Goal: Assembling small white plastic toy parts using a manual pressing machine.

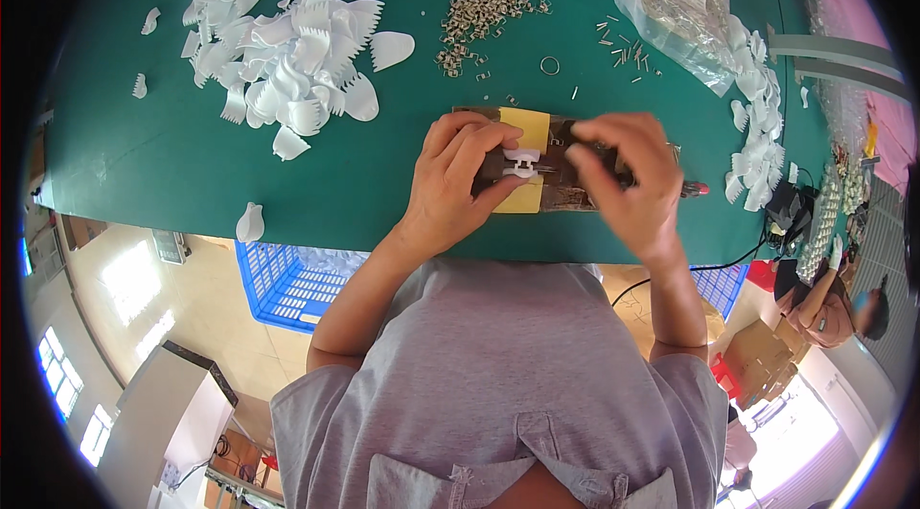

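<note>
My left hand (450,178) pinches a small white plastic clip (522,163) between thumb and fingers. A bit of metal shows at the clip's middle. Beneath the clip lies a brown block (565,197) wrapped in tape, with a yellow band (522,130) across it. Over the block's right part, my right hand (632,173) is curled and smeared by motion, so whether its fingertips hold anything is unclear. A red-tipped tool (695,189) pokes out at the block's right end, mostly hidden by that hand.
White toothed plastic pieces (307,58) are heaped at left. Small metal clips (489,15), loose pins (628,54) and a ring (549,65) lie beyond the block. A clear bag (676,1) and more white pieces (757,135) sit right. A blue basket (287,284) stands below the table edge.
</note>
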Demonstrator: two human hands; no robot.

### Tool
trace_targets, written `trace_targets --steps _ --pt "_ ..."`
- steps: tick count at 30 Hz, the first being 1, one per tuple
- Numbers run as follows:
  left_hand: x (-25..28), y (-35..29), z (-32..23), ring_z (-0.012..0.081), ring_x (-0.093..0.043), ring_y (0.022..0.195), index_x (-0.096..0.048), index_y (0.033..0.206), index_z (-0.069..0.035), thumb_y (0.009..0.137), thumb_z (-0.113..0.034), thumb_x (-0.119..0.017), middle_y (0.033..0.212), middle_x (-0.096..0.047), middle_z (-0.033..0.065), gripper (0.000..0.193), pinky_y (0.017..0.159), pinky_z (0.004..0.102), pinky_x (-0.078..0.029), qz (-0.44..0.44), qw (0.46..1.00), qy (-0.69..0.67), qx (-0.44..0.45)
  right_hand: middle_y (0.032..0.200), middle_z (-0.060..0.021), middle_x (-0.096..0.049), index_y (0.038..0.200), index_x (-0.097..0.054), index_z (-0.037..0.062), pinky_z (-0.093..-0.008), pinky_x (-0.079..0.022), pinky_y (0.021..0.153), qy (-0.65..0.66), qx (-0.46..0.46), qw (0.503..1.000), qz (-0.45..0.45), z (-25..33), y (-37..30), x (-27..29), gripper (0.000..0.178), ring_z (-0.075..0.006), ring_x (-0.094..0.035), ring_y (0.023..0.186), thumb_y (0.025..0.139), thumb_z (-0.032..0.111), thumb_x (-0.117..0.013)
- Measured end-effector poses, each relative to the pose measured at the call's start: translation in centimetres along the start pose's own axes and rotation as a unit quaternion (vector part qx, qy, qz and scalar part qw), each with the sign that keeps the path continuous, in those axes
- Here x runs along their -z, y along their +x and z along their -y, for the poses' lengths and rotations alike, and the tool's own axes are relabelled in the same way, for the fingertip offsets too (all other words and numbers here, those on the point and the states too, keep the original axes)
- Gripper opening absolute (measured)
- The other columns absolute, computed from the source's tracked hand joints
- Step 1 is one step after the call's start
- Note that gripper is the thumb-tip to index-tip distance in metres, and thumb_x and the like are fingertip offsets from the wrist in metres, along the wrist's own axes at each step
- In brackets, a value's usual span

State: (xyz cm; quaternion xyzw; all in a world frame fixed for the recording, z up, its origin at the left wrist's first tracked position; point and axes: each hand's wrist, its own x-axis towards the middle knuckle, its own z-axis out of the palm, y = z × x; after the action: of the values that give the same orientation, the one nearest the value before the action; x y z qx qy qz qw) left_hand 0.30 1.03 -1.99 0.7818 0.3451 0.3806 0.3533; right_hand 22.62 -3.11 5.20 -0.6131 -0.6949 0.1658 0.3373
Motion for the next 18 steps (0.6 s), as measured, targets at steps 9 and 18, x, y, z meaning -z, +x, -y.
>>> trace_targets --steps 9,18 --pt "0.0 0.0 -0.1 0.0300 -0.061 0.109 -0.075 0.111 -0.011 0.075 -0.008 -0.083 0.109 -0.069 0.0048 0.037 0.094 0.0448 -0.050 0.014 0.999 0.033 -0.032 0.090 -0.0064 -0.074 0.099 -0.074 0.0064 -0.0373 -0.056 0.072 -0.001 -0.067 0.996 0.055 -5.6 4.5 0.6 0.013 -0.0233 -0.071 0.082 0.086 0.004 -0.076" --pt "0.1 -0.1 -0.1 0.0317 -0.061 0.107 -0.075 0.110 -0.008 0.071 -0.003 -0.087 0.110 -0.071 0.0053 0.041 0.093 0.0428 -0.052 0.018 0.999 0.029 -0.030 0.090 -0.0058 -0.070 0.096 -0.071 0.0080 -0.0395 -0.056 0.075 -0.059 -0.063 0.986 0.140 -6.8 6.0 1.0 0.009 -0.0251 -0.070 0.087 0.088 0.009 -0.073"
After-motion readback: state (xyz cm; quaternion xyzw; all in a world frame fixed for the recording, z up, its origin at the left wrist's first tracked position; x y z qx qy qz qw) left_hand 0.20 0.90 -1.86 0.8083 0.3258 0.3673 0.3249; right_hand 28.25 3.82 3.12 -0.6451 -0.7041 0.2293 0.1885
